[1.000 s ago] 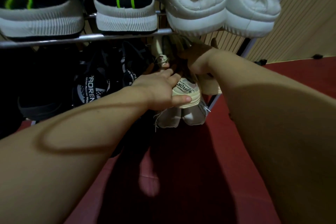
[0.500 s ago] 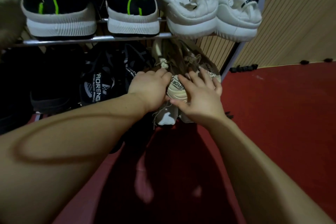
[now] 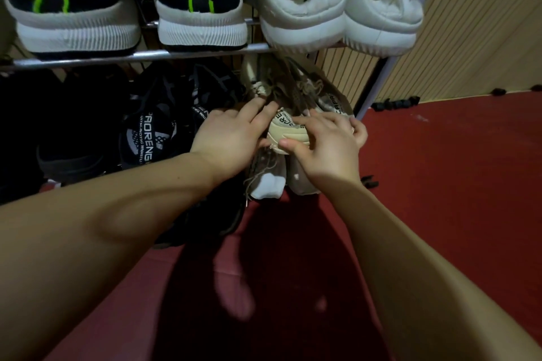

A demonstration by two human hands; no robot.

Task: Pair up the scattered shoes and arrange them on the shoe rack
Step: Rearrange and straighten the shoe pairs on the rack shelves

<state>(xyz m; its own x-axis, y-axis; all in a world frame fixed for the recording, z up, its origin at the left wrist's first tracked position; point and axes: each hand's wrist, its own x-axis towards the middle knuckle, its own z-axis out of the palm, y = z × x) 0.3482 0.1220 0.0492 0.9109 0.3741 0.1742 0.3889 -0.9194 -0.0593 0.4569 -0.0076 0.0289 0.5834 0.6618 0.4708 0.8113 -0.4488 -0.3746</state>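
On the shoe rack's (image 3: 176,55) lower tier, a beige sneaker's (image 3: 289,133) heel sits between both hands: left hand (image 3: 231,138) fingers extended over its laces, right hand (image 3: 328,149) fingers spread across its collar

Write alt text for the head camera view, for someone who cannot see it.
Both hands, left hand and right hand, rest on beige sneakers on the lower shelf of a shoe rack. Above sit black-and-green sneakers and white sneakers.

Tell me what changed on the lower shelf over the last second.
The right hand came out from behind the beige shoes and now rests on their heels beside the left hand, which stayed there. The shoes on the top rail did not move.
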